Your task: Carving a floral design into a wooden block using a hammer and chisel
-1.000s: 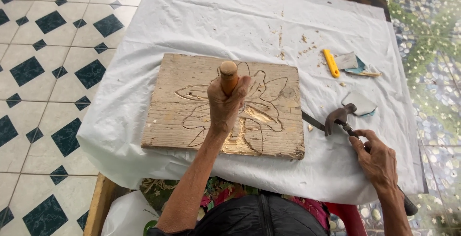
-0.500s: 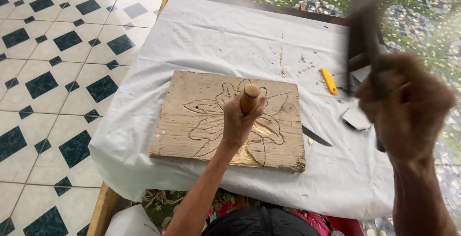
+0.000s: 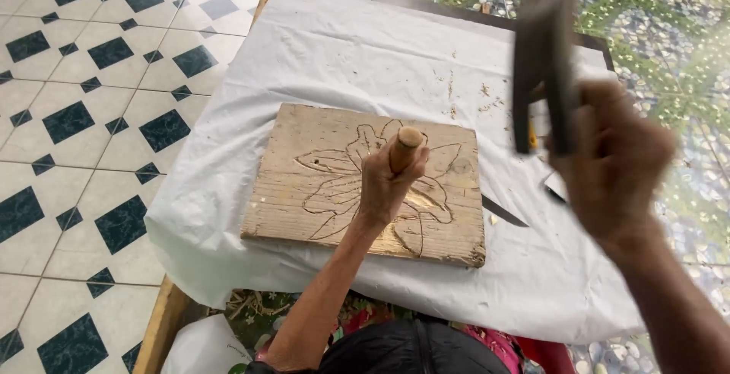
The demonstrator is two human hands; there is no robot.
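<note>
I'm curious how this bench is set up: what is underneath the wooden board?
The wooden board lies on a white sheet spread over a table, whose wooden edge shows at the lower left. The tabletop itself is covered by the sheet.

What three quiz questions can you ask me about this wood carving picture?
1. True or false: the left hand grips a wooden-handled chisel upright on the board.
2. What does the raised right hand hold? A) hammer B) brush C) cup
3. What shape is cut into the board?

Key: 1 true. 2 A, the blurred hammer. 3 A flower outline.
</note>
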